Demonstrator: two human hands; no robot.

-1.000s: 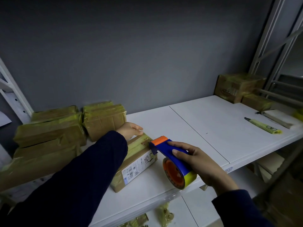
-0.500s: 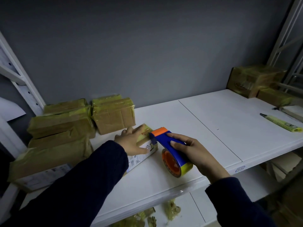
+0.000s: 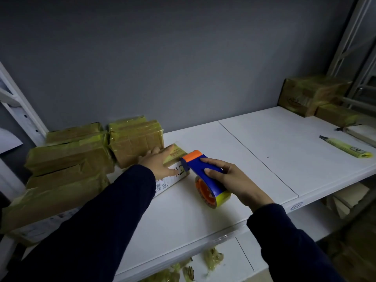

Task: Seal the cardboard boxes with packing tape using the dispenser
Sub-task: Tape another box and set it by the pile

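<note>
Blue plastic with an orange nose, the tape dispenser (image 3: 203, 169) sits just right of the frame's centre. The right hand (image 3: 234, 179) grips it from above, fingers curled round its body. A roll of yellowish tape (image 3: 222, 197) sits on the orange hub at its lower end, close to the white shelf (image 3: 254, 155). The orange nose meets the right end of a small cardboard box (image 3: 176, 153) lying on the shelf; its top is covered in yellowish tape and its near side bears a white label with a barcode. The left hand (image 3: 160, 163) lies flat on that box's top, fingers straight and holding nothing. Both arms wear dark sleeves. Just behind the box stands a taped parcel (image 3: 136, 143), and left of it a stack of taped boxes (image 3: 67, 159) fills the left of the frame. At the upper right two more wrapped boxes (image 3: 309, 94) sit on the shelf's far end, with a yellow cutter (image 3: 345, 147) lying in front of them, well apart from the hands. Crumpled tape scraps (image 3: 213, 259) lie on a lower shelf at the bottom edge. A grey wall (image 3: 162, 58) closes the background.
</note>
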